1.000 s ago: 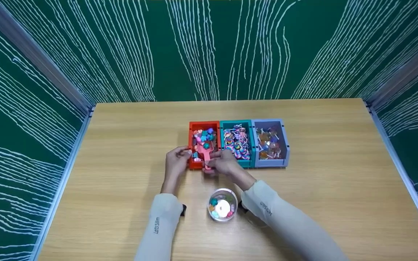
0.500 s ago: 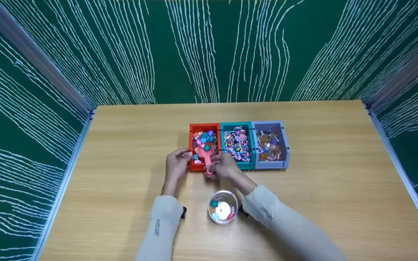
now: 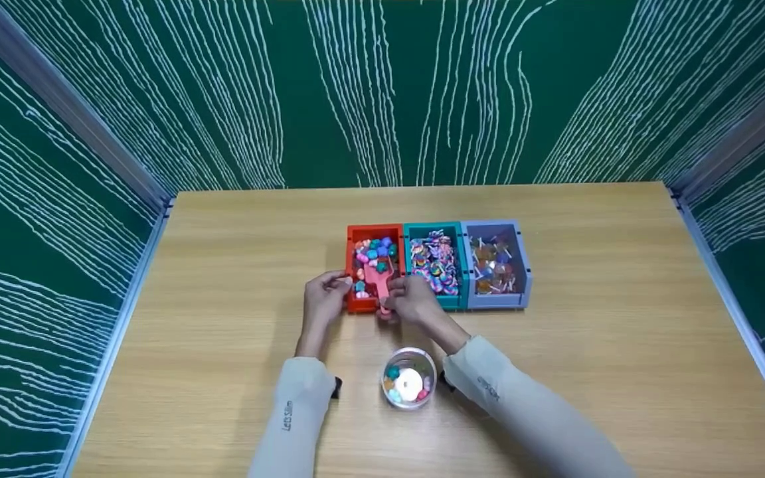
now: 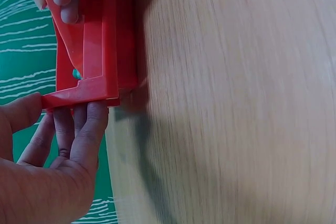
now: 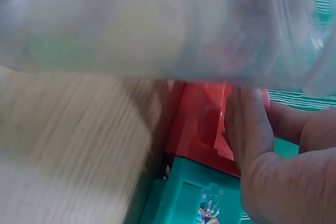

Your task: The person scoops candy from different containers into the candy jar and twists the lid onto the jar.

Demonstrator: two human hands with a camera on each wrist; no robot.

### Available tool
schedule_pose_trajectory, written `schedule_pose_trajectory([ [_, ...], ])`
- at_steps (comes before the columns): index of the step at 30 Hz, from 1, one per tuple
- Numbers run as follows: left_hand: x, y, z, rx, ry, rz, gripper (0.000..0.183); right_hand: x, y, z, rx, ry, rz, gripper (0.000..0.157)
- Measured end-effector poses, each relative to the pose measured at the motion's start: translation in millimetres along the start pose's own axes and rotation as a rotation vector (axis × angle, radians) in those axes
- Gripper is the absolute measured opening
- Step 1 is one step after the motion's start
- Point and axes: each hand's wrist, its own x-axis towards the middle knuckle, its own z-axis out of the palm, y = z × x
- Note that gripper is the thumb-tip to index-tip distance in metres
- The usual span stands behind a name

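Note:
A pink scoop (image 3: 380, 282) lies angled into the red bin (image 3: 354, 234), a teal candy piece (image 3: 381, 267) in its pan. My right hand (image 3: 412, 299) grips the scoop's handle at the bin's low front edge. On the bin's left side is my left hand (image 3: 324, 299). In the left wrist view its thumb touches the bin's rim while the fingers (image 4: 86, 135) press the outer wall. Colourful candy pieces (image 3: 382, 247) fill the back of the red bin. Between the forearms stands a clear round jar (image 3: 408, 355) with several candy pieces at the bottom.
Joined to the red bin's right are a teal bin (image 3: 433, 302) of swirl lollipops (image 3: 434, 262) and a lavender bin (image 3: 497, 301) of clear-headed lollipops (image 3: 492, 265). The jar's blurred wall (image 5: 147, 35) covers the top of the right wrist view. Green walls enclose the wooden table (image 3: 236, 252).
My right hand has shifted the scoop slightly toward the right side of the red bin, and its pan looks more tilted. My left hand stays at the bin's side.

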Motion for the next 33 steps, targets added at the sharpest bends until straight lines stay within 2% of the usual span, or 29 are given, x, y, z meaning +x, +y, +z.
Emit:
schedule_pose_trajectory([
  [5,-0.1,1.3,0.2,0.014,-0.002,-0.021,0.022,2.4,-3.2,2.5,-0.017,0.003,-0.002,0.041],
  [10,-3.2,3.2,0.0,0.019,-0.005,-0.012,0.022,0.4,-2.9,2.5,-0.031,0.019,0.018,0.040],
  [18,-3.8,3.7,-0.4,0.014,-0.006,-0.030,0.022,-5.6,2.2,-0.3,-0.078,0.026,0.002,0.039],
  [22,-3.0,3.3,0.0,0.006,-0.009,-0.018,0.022,-7.6,3.2,-1.3,-0.095,0.035,0.000,0.038],
  [27,-2.2,2.3,0.6,-0.017,0.004,0.019,0.020,-8.0,4.3,-1.7,-0.048,0.032,-0.015,0.038],
  [33,-2.1,2.6,0.3,-0.006,0.011,0.003,0.020,-7.3,4.7,-2.3,-0.016,0.024,0.008,0.039],
])
